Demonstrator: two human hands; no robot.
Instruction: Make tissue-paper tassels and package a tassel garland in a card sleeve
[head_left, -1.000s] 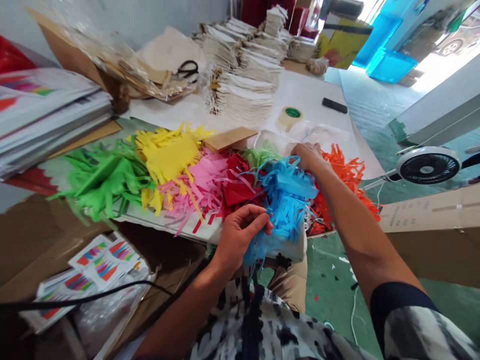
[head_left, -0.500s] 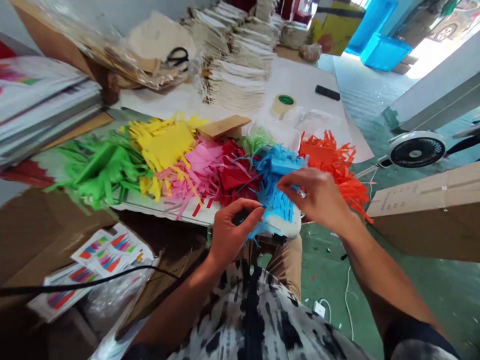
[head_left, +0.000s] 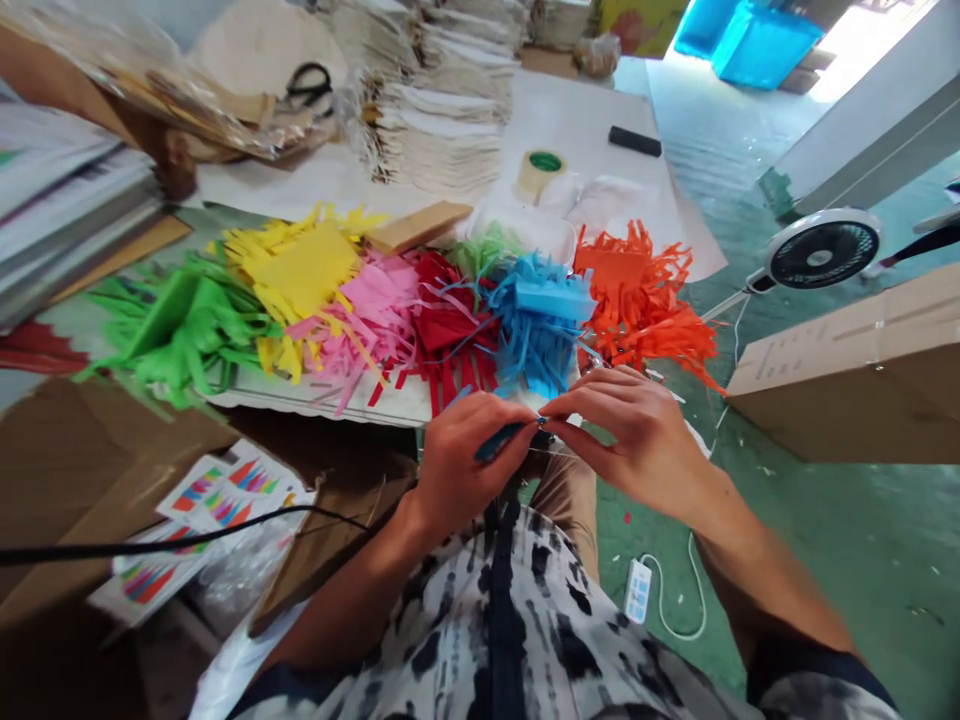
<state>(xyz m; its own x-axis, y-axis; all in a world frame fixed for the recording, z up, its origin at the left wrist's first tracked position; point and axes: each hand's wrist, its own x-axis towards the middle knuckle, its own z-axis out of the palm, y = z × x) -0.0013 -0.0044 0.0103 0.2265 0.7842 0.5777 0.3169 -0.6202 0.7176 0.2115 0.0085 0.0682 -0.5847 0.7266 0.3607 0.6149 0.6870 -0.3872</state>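
Observation:
In front of my body, my left hand (head_left: 463,455) is closed around a blue paper strip (head_left: 496,442), part of it showing between the thumb and fingers. My right hand (head_left: 634,435) pinches at the same strip's end, fingertips meeting those of the left. Just beyond lies a blue fringed paper bundle (head_left: 546,310) at the table edge. To its right spreads an orange fringed bundle (head_left: 630,280). Leftward sit red (head_left: 450,325), pink (head_left: 382,300), yellow (head_left: 304,280) and green (head_left: 176,320) fringed bundles.
Behind the bundles are a tape roll (head_left: 541,170), a black bar-shaped object (head_left: 634,141), stacked pale bundles (head_left: 442,130) and black-handled scissors (head_left: 307,88). An open carton (head_left: 300,560) with printed cards stands lower left. A fan (head_left: 821,250) and closed carton (head_left: 847,380) are right.
My right hand has come down from over the blue bundle to meet my left fingertips. The camera view has tilted downward, so the table items appear higher and further left.

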